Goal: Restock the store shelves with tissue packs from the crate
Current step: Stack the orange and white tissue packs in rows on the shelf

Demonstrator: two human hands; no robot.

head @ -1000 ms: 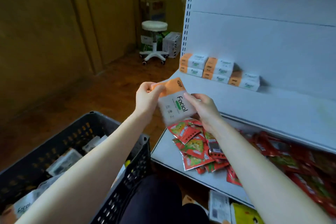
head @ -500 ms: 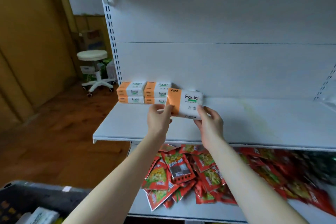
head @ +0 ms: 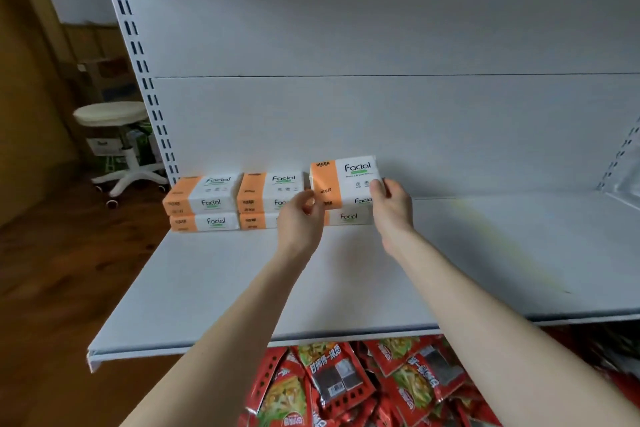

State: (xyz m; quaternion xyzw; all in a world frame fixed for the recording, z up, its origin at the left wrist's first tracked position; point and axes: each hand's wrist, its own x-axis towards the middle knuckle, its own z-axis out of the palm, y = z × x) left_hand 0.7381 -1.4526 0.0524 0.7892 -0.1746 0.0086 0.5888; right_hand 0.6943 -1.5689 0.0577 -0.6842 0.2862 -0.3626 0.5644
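orange-white pack (head: 343, 184): between both hands, tilted over a single pack (head: 348, 217) on the shelf (head: 242, 288)
left hand (head: 299, 218): pinches its lower left corner
right hand (head: 391, 201): grips its right end
stacks (head: 204, 203): two, just left

The one word I can read clearly from here is "Facial", in dark letters on the white part of each tissue pack. The held tissue pack (head: 346, 180) shows it on its top face and again on its front, where the right hand (head: 391, 204) covers the last letter. The pack beneath it (head: 349, 217) carries it too. The left stack (head: 204, 201) shows it three times. The middle stack (head: 270, 191) shows it once in full and once cut to "Fac" by the left hand (head: 301, 218). The print on the orange bands is too small to read. The red snack packets (head: 332, 378) bear white Chinese characters, too blurred to make out.
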